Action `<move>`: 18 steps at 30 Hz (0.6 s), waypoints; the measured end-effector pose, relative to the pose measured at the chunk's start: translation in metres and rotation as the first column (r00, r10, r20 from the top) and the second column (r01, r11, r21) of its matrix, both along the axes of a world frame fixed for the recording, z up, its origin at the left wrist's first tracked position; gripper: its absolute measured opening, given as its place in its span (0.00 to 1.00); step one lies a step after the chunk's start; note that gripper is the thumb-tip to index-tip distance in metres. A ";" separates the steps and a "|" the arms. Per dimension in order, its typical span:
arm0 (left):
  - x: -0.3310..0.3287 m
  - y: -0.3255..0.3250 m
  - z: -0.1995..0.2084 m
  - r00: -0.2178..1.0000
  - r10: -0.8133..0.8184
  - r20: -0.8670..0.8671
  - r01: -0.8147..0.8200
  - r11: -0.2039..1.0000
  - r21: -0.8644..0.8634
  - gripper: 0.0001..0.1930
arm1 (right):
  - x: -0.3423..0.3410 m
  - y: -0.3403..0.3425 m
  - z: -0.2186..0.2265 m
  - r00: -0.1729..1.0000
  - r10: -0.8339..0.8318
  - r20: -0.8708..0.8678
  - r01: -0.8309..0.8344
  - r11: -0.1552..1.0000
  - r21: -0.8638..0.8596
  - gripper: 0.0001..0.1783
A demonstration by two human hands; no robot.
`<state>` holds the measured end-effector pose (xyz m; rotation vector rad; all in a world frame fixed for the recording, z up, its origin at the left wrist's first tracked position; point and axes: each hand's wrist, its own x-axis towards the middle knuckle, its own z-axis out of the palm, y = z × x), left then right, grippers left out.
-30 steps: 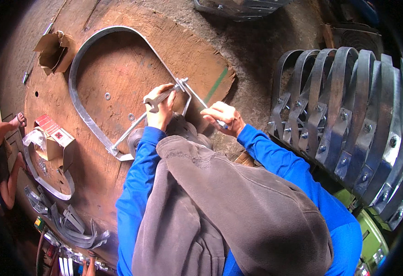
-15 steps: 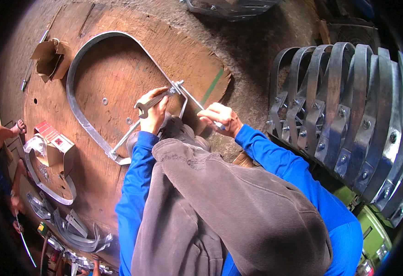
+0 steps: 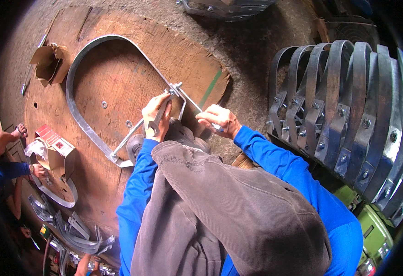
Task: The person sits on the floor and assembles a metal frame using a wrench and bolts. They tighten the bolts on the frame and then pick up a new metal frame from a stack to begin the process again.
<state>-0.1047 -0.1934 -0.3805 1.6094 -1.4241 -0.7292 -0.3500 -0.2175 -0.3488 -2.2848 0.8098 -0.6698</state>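
Note:
A bent flat metal strap (image 3: 71, 83), shaped like a large loop, lies on the wooden board. Its straight side runs to a bolted joint (image 3: 175, 87) beside a small bent bracket. My left hand (image 3: 159, 110) is closed around an open-end wrench (image 3: 153, 126), whose free jaw points back toward my wrist; the other end reaches a nut at the joint. My right hand (image 3: 220, 121) is wrapped round the end of a slim long-handled wrench (image 3: 190, 100) that extends to the bolt's other side. A thin rod (image 3: 128, 137) crosses the loop's near end, partly hidden by my left hand.
Two loose washers (image 3: 104, 105) lie inside the loop. An open cardboard box (image 3: 49, 64) and a red-and-white box (image 3: 56, 146) stand to the left. Finished-looking straps (image 3: 339, 106) are stacked at right. Another person's foot (image 3: 37, 170) and leg show at far left.
My left hand has turned, swinging the open-end wrench's free jaw from the left down toward my wrist. My right hand has barely moved. The person at far left has shifted position.

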 end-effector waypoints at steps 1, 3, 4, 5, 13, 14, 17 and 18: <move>-0.001 0.000 0.001 1.000 0.003 0.010 -0.003 1.000 -0.001 0.11 | 0.000 0.000 0.000 1.000 0.004 -0.004 -0.004 1.000 0.000 0.07; 0.000 -0.001 0.001 1.000 0.012 -0.006 -0.012 1.000 0.003 0.12 | 0.002 -0.001 0.003 1.000 -0.006 0.007 0.006 1.000 -0.001 0.07; 0.000 -0.001 0.001 0.999 0.020 -0.032 -0.019 1.000 0.011 0.12 | 0.002 -0.001 0.004 1.000 -0.011 0.011 0.011 1.000 -0.001 0.07; 0.001 -0.001 0.001 0.998 0.027 -0.058 -0.026 0.999 0.018 0.13 | 0.002 -0.001 0.004 1.000 -0.012 0.012 0.012 1.000 -0.002 0.07; 0.001 -0.002 0.007 0.997 0.050 -0.066 -0.047 0.998 0.047 0.13 | -0.002 0.001 -0.002 0.999 0.013 -0.047 -0.011 1.000 0.026 0.08; 0.000 -0.001 0.006 0.996 0.060 -0.061 -0.058 0.997 0.042 0.13 | -0.002 0.001 -0.002 0.999 0.009 -0.044 -0.008 1.000 0.023 0.08; -0.005 0.003 0.004 0.998 0.067 -0.013 -0.067 0.998 0.004 0.13 | 0.000 0.001 0.000 0.999 0.004 -0.038 -0.003 1.000 0.017 0.09; -0.008 0.005 0.002 0.998 0.054 0.024 -0.054 0.998 -0.022 0.13 | -0.001 0.001 0.000 0.999 0.005 -0.041 -0.005 1.000 0.019 0.09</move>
